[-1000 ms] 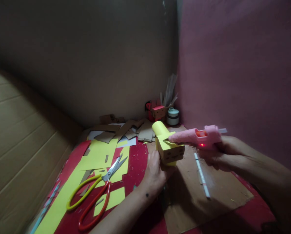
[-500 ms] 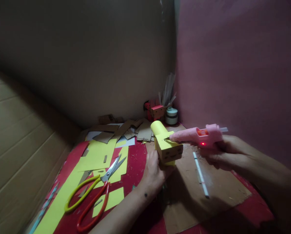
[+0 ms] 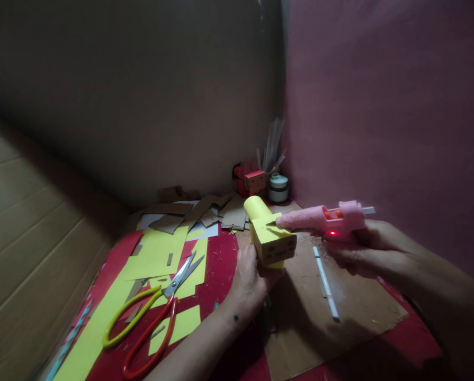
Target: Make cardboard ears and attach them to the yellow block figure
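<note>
In the head view my left hand point(image 3: 249, 272) is closed around the lower part of a yellow paper and cardboard figure point(image 3: 274, 236). The figure has a boxy brown front with dark marks and a yellow tube at its far end. My right hand point(image 3: 366, 248) grips a pink hot glue gun point(image 3: 326, 221) with a red light on and a clear glue stick at its back. Its nozzle points left and meets the figure's yellow top face; whether it presses on it I cannot tell. Some fingers of both hands are hidden.
Scissors point(image 3: 173, 286) with yellow and red handles lie on yellow paper point(image 3: 161, 251) at left. A white pen point(image 3: 326, 286) rests on a cardboard sheet point(image 3: 316, 344). Behind stand cardboard scraps point(image 3: 205, 209), a red box-headed figure point(image 3: 255, 181), a pale jar point(image 3: 278, 188) and clear sticks point(image 3: 274, 143).
The glue gun's back end has tilted up slightly and moved a little right, its nozzle staying at the figure's top. The whole view has shifted slightly; both grips are the same.
</note>
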A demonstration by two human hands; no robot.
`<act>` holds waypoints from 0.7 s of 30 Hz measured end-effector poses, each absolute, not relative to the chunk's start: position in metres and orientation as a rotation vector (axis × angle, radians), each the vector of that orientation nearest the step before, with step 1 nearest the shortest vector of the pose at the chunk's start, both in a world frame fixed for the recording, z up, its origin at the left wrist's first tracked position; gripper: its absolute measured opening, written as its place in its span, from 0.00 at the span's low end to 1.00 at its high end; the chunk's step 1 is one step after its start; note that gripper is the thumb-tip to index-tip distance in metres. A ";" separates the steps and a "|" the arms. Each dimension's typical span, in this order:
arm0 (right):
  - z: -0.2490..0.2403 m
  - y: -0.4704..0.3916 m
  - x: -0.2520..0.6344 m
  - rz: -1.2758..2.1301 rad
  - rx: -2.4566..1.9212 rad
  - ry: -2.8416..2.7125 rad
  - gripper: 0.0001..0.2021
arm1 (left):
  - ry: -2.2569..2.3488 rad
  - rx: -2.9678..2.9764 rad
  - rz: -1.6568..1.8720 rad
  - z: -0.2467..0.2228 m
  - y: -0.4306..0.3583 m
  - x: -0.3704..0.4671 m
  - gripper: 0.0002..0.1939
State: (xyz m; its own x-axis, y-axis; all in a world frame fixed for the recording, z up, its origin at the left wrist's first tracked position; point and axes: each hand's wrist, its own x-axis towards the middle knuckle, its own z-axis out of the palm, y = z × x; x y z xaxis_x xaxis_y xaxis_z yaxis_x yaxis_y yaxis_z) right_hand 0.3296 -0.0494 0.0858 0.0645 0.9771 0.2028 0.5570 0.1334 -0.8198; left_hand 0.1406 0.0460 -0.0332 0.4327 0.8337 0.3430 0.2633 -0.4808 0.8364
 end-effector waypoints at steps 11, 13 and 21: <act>0.092 -0.044 0.322 0.897 -1.275 -1.672 0.19 | 0.908 1.968 1.008 -0.032 0.046 0.143 0.18; 0.091 -0.045 0.325 0.872 -1.295 -1.672 0.19 | 0.906 1.964 1.013 -0.032 0.046 0.144 0.18; 0.089 -0.048 0.329 0.802 -1.449 -1.664 0.21 | 0.917 1.949 1.023 -0.034 0.046 0.143 0.19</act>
